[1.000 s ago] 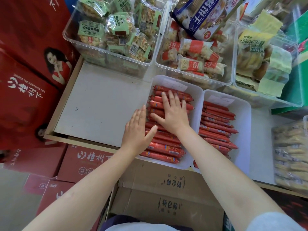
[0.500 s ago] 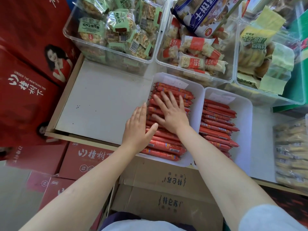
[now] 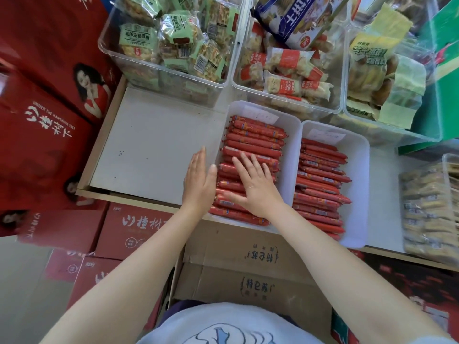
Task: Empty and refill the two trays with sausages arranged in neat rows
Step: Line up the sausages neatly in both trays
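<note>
Red sausages (image 3: 253,142) fill both trays, right tray (image 3: 357,184) beside left tray (image 3: 293,135); flat-fingered right hand (image 3: 255,187) presses rows, straight-fingered left hand (image 3: 198,184) steadies its side, gripping nothing; only tidying apparently remains.

Person wearing a pale blue-white T-shirt (image 3: 231,324) with a blue printed graphic on the chest, short sleeves leaving both forearms bare, hands showing no rings or gloves

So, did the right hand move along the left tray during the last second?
Yes. The right hand slid toward the person: its fingertips lay near the far rim of the left tray, now they rest about mid-tray.
</note>
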{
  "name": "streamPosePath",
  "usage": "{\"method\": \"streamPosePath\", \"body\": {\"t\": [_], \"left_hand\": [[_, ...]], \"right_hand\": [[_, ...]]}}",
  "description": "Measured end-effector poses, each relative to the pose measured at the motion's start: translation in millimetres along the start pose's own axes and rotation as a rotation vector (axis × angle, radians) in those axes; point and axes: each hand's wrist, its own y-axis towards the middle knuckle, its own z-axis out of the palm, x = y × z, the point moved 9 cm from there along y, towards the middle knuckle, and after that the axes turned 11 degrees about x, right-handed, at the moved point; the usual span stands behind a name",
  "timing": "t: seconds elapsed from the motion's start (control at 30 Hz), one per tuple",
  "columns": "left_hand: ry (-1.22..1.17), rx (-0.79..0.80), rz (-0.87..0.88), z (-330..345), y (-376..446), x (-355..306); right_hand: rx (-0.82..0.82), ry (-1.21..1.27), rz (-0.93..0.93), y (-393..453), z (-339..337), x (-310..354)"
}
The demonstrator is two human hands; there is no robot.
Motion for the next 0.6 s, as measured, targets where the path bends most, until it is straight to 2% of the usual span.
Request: {"method": "streamPosePath", "body": {"t": [0.07, 0.13, 0.23, 0.37, 0.43, 0.53, 0.6], "left_hand": [[0.022, 0.004, -0.019, -3, -10, 16], [0.074, 0.042, -0.030, 2, -22, 29], [0.116, 0.067, -0.015, 6, -31, 33], [0.106, 0.107, -0.012, 13, -36, 35], [0.089, 0.132, -0.006, 17, -36, 36], [0.086, 0.149, -0.001, 17, -35, 37], [0.082, 0.150, -0.011, 14, -38, 39]], "right_hand": [[0.078, -0.108, -0.038, -5, 15, 5], [0.080, -0.167, -0.049, -6, 19, 6], [-0.034, -0.189, -0.047, 0, 10, 3], [-0.190, -0.115, 0.122, 9, -26, -13], [-0.184, -0.145, 0.045, 8, -30, 3], [-0.092, -0.249, -0.143, -3, -8, 24], [-0.065, -0.289, -0.169, -10, 3, 23]]}}
